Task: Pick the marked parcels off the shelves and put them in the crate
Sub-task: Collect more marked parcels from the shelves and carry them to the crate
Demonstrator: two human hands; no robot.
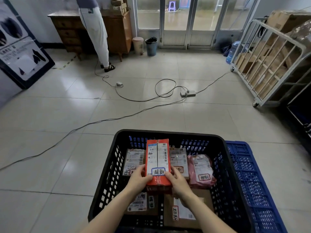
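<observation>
The red parcel (158, 162), with a white shipping label and a blue-framed handwritten tag on its top face, is inside the black crate (107, 174), its long side pointing away from the person. It lies above the parcels beneath it; whether it rests on them cannot be told. Both hands clamp its near end. The left hand (139, 179) grips the left edge with the thumb on the top face beside the tag, and the right hand (179, 182) grips the right edge the same way, so the parcel reaches forward from between them. To its left in the crate is a brown labelled box (133, 161), just to its right another labelled box (179, 161), and further right a pink bag parcel (200, 170) with a red-framed tag. Under the forearms lie two cardboard parcels (143, 204) (183, 211). A blue crate (249, 174) sits against the black crate's right side. Across the tiled floor run cables to a power strip (188, 93). At the right stands a cage trolley (269, 61) loaded with cardboard boxes, and at the far left a person (94, 31) stands at a wooden desk (117, 31).
</observation>
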